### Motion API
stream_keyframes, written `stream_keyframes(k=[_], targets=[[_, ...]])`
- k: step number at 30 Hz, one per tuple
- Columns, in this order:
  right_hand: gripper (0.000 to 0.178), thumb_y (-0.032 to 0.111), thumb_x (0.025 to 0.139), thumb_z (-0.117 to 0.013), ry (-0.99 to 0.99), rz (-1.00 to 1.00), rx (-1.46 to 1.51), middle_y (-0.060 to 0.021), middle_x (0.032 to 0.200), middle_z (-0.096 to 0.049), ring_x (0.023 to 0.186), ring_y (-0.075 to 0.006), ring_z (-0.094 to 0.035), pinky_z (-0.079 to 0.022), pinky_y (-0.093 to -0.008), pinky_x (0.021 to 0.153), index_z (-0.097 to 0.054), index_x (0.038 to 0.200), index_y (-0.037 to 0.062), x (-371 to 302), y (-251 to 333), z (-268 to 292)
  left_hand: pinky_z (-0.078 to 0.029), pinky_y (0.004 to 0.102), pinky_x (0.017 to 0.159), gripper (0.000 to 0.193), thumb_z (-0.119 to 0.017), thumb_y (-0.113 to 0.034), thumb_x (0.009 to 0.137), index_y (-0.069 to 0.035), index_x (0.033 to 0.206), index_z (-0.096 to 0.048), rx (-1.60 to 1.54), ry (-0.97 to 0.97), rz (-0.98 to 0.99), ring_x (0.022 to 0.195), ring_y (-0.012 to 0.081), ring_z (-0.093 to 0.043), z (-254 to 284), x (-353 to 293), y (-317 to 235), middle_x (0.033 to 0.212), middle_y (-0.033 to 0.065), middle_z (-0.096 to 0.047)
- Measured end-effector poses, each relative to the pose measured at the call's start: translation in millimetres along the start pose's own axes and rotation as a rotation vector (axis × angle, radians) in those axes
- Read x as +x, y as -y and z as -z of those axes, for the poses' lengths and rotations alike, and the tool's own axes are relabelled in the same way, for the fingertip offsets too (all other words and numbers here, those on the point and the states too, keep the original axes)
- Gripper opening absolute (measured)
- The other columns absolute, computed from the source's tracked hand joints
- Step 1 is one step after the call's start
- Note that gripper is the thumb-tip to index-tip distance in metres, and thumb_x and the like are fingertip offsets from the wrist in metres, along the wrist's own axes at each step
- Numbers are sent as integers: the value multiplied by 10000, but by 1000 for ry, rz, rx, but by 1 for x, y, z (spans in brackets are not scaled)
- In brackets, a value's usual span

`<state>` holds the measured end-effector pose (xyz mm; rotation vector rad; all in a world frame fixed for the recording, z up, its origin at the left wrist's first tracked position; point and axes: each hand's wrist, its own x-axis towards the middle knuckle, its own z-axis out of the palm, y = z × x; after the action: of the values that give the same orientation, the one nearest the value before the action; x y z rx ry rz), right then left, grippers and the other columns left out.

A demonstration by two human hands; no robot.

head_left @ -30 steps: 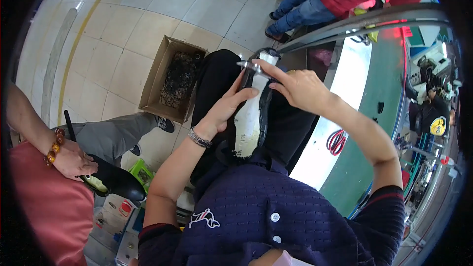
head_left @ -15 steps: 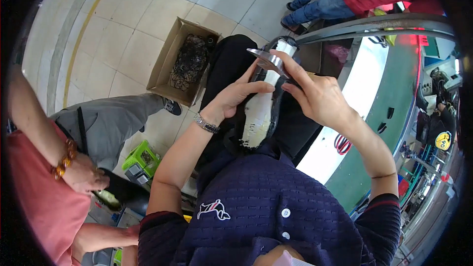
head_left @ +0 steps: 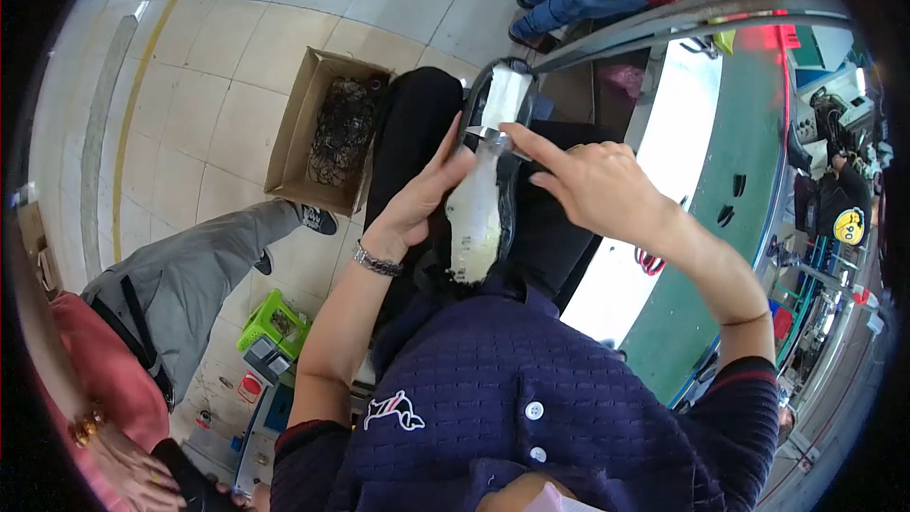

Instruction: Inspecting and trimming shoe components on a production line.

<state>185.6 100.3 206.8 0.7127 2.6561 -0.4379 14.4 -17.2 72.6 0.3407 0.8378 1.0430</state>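
Observation:
A black shoe upper on a last (head_left: 476,204) lies sole-up across my lap, its pale insole showing and its black edge gathered around the rim. My left hand (head_left: 417,197) grips the shoe from its left side, thumb resting on the insole. In my right hand (head_left: 611,192) is a shiny metal tool, seemingly a shoemaker's hammer (head_left: 490,136), its head lying against the insole near the middle. My fingers hide most of its handle.
A cardboard box (head_left: 284,166) of dark tangled material stands on the floor ahead left. At right is a green-topped bench (head_left: 711,265) with small black pieces. A co-worker in pink (head_left: 104,351) stands at left, and a green basket (head_left: 270,318) sits nearby.
The metal head has turned and lowered onto the insole. My right hand has rolled palm-down, and my left thumb has lifted back a little. The co-worker at left has moved lower and nearer.

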Motion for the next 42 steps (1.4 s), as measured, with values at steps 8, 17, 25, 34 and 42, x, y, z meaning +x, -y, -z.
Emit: stream_keyframes(k=[8, 17, 25, 34, 42], targets=[[753, 8, 805, -541, -61, 186, -237, -253, 927, -604, 723, -288, -655, -545, -329, 546, -338, 1440, 359, -24, 50, -12, -334, 377, 1086, 680, -227, -611, 960, -237, 1518, -120, -537, 122, 32, 1339, 195, -364, 3, -18, 33, 1490, 49, -335], [763, 80, 811, -589, -69, 191, -162, -142, 746, -585, 624, -226, -635, -523, -316, 485, -323, 1423, 451, -21, 26, -18, -298, 346, 1094, 775, -602, -329, 904, -226, 1520, -143, -296, -63, -90, 1336, 192, -363, -20, -22, 15, 1493, 62, -328], [646, 235, 864, -627, -206, 214, 137, -60, 599, -576, 477, -233, -598, -471, -361, 419, -348, 1439, 331, -9, 38, 15, -358, 344, 1053, 878, -665, -107, 821, -230, 1520, -148, -193, -50, -44, 1270, 190, -430, -6, -21, 16, 1439, 77, -386], [788, 73, 826, -522, -48, 201, -19, -95, 569, -571, 465, -214, -616, -487, -321, 397, -162, 1508, 237, -5, 41, 1, -354, 336, 1044, 1025, -662, 3, 764, -250, 1527, -27, -162, 41, 66, 1248, 194, -425, -2, -23, 7, 1423, 53, -378], [667, 271, 935, -544, 83, 33, 67, -102, 559, -584, 435, -225, -586, -449, -349, 375, -186, 1498, 259, 0, 33, -24, -323, 382, 1093, 729, -508, -383, 965, -267, 1520, -49, -466, 40, -19, 1361, 208, -324, 2, -35, 44, 1497, 66, -294]])
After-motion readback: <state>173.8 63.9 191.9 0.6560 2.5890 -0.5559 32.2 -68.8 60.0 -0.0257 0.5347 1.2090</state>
